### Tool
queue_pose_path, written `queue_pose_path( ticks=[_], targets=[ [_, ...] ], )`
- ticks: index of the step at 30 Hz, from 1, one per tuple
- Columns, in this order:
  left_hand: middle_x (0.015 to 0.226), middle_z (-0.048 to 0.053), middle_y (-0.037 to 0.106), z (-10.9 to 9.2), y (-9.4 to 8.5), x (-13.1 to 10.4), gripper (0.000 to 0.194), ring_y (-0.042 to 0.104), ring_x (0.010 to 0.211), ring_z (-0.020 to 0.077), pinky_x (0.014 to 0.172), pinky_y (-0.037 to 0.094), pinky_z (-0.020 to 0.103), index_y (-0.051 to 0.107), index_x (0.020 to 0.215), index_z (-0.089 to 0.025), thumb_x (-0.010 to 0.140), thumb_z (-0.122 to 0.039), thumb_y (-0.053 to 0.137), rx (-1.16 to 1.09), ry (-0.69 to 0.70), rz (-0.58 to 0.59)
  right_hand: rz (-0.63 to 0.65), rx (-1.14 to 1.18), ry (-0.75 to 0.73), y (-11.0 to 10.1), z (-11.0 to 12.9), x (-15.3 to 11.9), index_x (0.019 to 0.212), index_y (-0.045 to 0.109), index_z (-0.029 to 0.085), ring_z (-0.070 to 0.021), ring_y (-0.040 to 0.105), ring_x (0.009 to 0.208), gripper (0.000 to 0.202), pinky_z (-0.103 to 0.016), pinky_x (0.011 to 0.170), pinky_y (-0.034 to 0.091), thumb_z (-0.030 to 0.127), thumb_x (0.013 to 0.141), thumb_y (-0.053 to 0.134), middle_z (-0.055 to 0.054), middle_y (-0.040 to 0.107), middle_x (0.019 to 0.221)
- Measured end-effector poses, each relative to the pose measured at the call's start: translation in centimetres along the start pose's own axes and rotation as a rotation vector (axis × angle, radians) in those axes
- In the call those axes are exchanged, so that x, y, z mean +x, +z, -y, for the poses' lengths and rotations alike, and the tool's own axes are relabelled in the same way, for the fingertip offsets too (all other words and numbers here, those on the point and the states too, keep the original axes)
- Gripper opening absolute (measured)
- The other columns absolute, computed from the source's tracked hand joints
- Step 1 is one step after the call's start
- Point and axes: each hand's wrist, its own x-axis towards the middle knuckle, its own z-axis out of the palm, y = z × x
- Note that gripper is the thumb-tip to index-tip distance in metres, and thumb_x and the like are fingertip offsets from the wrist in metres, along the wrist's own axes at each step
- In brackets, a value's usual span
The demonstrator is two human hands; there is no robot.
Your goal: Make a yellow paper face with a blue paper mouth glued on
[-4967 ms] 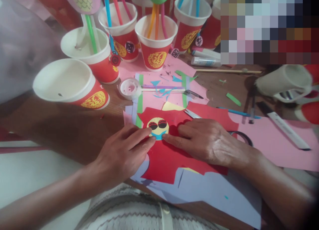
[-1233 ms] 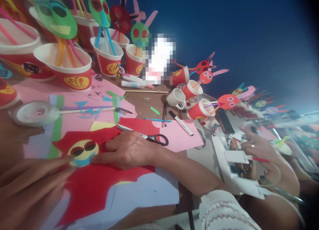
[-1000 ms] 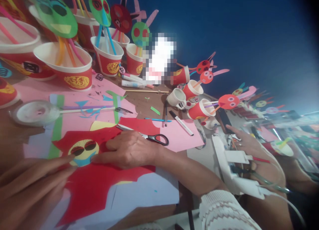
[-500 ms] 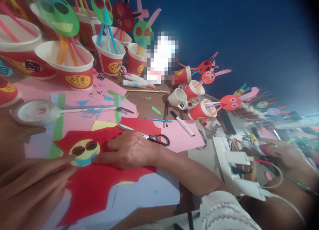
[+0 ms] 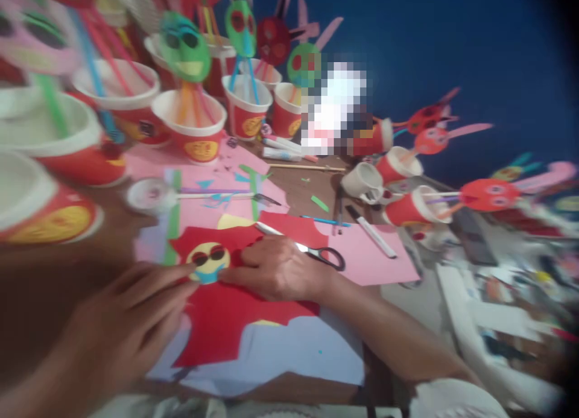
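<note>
A round yellow paper face with dark red-and-black eyes and a blue mouth lies on a sheet of red paper. My left hand comes in from the lower left, its fingers stretched out and their tips at the face's left edge. From the right, my right hand rests on the red paper. One of its digits reaches out to the blue mouth, apart from the others, which are bent. Just behind that hand lie scissors with black handles, partly covered by it.
Red-and-white paper cups holding straws and paper faces stand along the back. A white mug, a marker and a pink sheet lie to the right. A small white dish sits left, near paper scraps.
The view has swung left, so the scene sits further right and more cups show at left. Both hands stay at the yellow face. The other person's hand at right is no longer distinguishable.
</note>
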Motion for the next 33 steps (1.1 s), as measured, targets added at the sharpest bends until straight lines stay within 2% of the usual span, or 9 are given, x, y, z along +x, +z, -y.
queue_pose_path(
  ticks=[2,4,11,24,33],
  targets=[
    [0.099,0.003,0.067,-0.8,-1.1,1.8,0.021,0.061,0.087,0.0173,0.077,0.049,0.028,0.063,0.097,-0.019,0.080,-0.011,0.055,0.006,0.063,0.045,0.013,0.012,-0.002,-0.2,0.2,0.2,0.107,0.062,0.023,-0.0107,0.042,0.056,0.023,-0.028,0.054,0.025,0.022,0.093,0.044,0.004,0.048,0.061],
    [0.098,0.007,0.068,-1.2,-1.6,2.6,0.020,0.060,0.084,0.0172,0.075,0.051,0.028,0.064,0.092,-0.016,0.080,-0.007,0.051,-0.016,0.015,0.019,0.005,0.002,0.007,-0.3,0.3,0.5,0.101,0.065,0.022,-0.0108,0.041,0.056,0.020,-0.028,0.054,0.025,0.022,0.092,0.047,0.003,0.048,0.061],
    [0.104,0.010,0.065,-1.7,-1.5,1.8,0.026,0.056,0.089,0.0190,0.076,0.051,0.032,0.063,0.097,-0.012,0.078,-0.002,0.048,-0.105,-0.026,0.009,-0.005,-0.044,-0.001,-0.3,0.7,0.7,0.103,0.066,0.023,-0.0112,0.039,0.054,0.021,-0.028,0.052,0.025,0.020,0.090,0.050,0.004,0.046,0.057],
    [0.097,0.007,0.063,-1.7,-0.8,1.7,0.024,0.053,0.084,0.0175,0.072,0.050,0.029,0.065,0.097,-0.015,0.084,-0.009,0.045,0.045,0.014,0.056,0.004,-0.082,0.008,-0.3,0.7,0.6,0.103,0.065,0.023,-0.0113,0.039,0.054,0.021,-0.029,0.052,0.025,0.018,0.090,0.050,0.004,0.044,0.056],
    [0.097,0.007,0.063,-1.6,-1.0,1.7,0.024,0.052,0.083,0.0173,0.072,0.050,0.030,0.063,0.098,-0.014,0.084,-0.009,0.044,0.042,0.017,0.070,0.000,-0.114,0.005,0.0,0.8,0.4,0.097,0.064,0.024,-0.0119,0.036,0.054,0.015,-0.031,0.051,0.022,0.020,0.088,0.053,0.004,0.042,0.057]
  ],
)
